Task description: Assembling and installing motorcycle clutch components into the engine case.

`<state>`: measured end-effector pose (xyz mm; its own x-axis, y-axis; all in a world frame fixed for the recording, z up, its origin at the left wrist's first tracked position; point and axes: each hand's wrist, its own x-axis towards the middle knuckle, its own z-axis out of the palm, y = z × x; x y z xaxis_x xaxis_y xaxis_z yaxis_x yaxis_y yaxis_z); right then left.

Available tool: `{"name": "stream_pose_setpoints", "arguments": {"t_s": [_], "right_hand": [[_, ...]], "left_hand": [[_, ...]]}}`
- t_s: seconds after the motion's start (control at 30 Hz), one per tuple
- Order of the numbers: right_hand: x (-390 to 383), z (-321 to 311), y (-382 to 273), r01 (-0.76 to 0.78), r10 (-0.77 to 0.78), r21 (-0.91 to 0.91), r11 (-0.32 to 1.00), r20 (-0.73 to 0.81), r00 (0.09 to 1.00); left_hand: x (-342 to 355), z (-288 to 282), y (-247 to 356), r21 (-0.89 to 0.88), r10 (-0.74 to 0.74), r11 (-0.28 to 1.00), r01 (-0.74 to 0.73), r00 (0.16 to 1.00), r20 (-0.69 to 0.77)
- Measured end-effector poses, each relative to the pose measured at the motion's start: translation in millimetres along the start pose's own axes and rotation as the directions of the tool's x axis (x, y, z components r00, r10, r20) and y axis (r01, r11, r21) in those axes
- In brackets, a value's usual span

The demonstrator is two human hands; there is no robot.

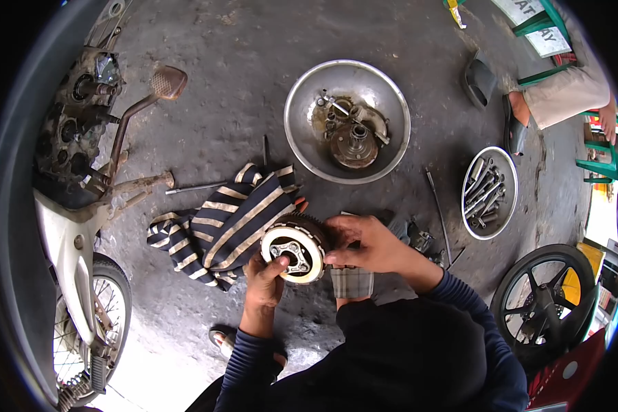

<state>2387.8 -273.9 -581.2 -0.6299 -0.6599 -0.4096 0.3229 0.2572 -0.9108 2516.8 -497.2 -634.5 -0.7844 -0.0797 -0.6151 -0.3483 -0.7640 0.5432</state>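
Observation:
A round metal clutch assembly [296, 253] with a pale ring and bolted center plate is held between both hands, low in the middle of the view. My left hand [264, 281] grips it from the lower left, thumb on its center. My right hand [365, 246] has its fingers on the assembly's right side. A dark blue and gold striped cloth [223, 216] lies crumpled just left of it. Metal parts [415, 237], partly hidden, lie behind my right hand.
A steel basin [347, 72] with greasy parts, an oval bowl [468, 223] of wrenches, and long rods [436, 199] lie on the floor [206, 103]. An opened motorcycle engine [75, 117] stands left, a loose wheel [508, 309] right. A seated person's leg [563, 99] is upper right.

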Motion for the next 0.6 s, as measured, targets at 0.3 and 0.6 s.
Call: {"name": "stream_pose_setpoints", "arguments": {"t_s": [0.3,0.6], "right_hand": [[-99,-167,105,-0.222,-0.2,-0.305,0.926,-0.896,0.396],[-129,-78,120,-0.532,-0.196,-0.698,0.48,-0.676,0.71]], "left_hand": [[-34,-68,-12,-0.322,-0.086,0.939,0.117,0.99,0.108],[-6,-56,41,-0.055,0.163,0.985,-0.167,0.985,-0.057]]}}
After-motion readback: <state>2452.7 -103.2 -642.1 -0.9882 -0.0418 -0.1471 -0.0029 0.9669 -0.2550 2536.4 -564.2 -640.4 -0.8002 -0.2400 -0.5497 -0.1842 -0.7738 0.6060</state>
